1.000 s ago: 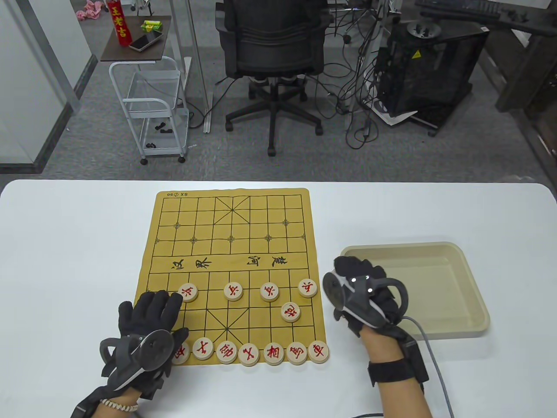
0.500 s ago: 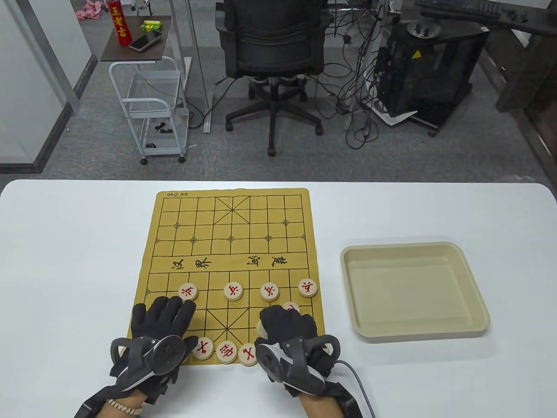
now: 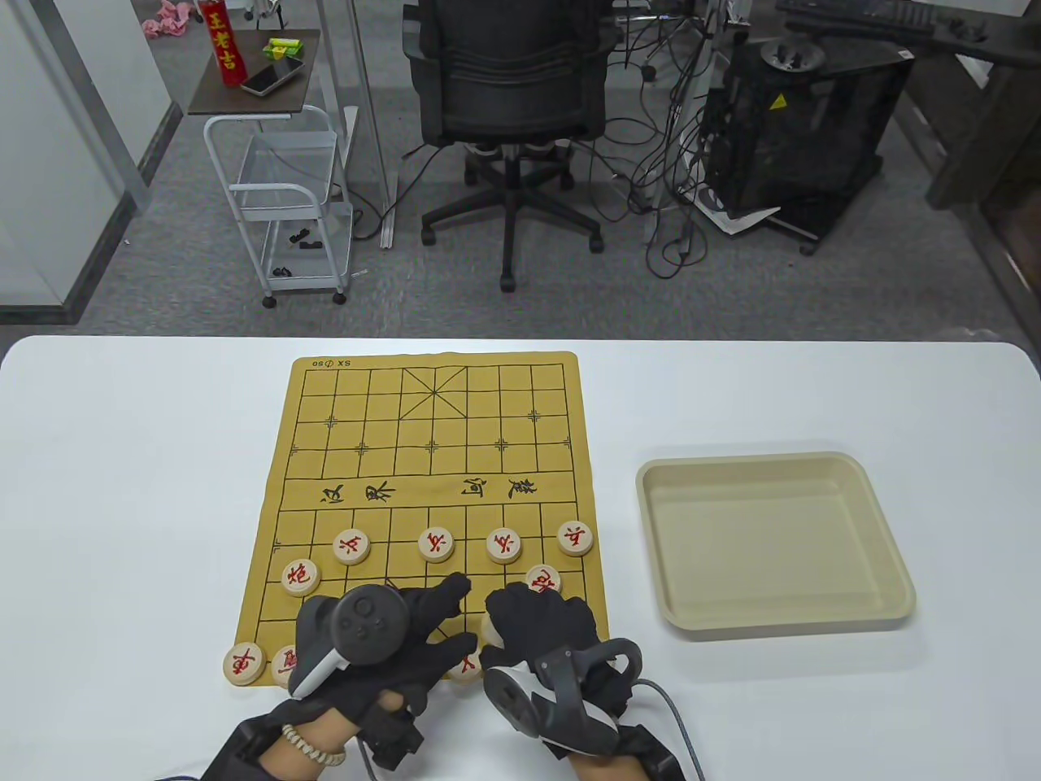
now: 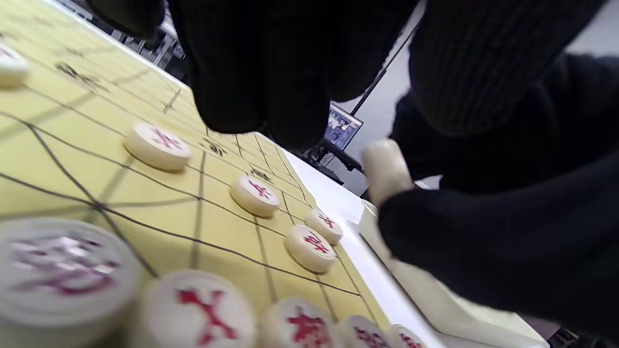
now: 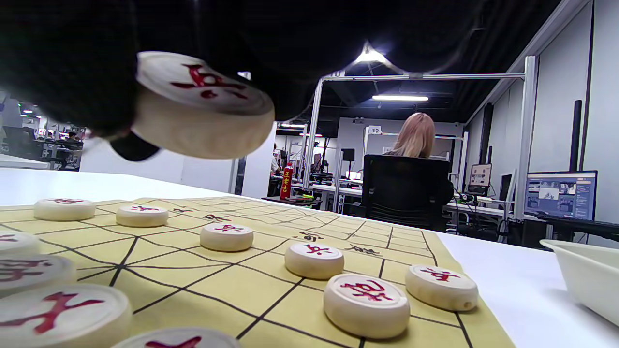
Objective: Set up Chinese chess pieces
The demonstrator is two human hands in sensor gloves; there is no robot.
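The yellow chess board (image 3: 431,439) carries red-lettered wooden pieces: a row of soldiers (image 3: 436,544), one cannon at left (image 3: 301,576), one at right (image 3: 543,579), and a back row partly hidden under both hands. My right hand (image 3: 500,618) holds one round piece (image 5: 203,106) tilted above the board's near middle; it shows edge-on in the left wrist view (image 4: 384,169). My left hand (image 3: 459,614) lies across the back row, fingers stretched toward the right hand, holding nothing. A chariot piece (image 3: 244,663) sits at the near left corner.
A beige tray (image 3: 777,545) stands right of the board with nothing in it. The board's far half holds no pieces. White table (image 3: 122,488) lies around it. An office chair (image 3: 508,89) and cart are on the floor beyond.
My right hand came from the tray to the board's near middle with a piece. My left hand swung right across the back row, uncovering the left cannon and the corner chariot.
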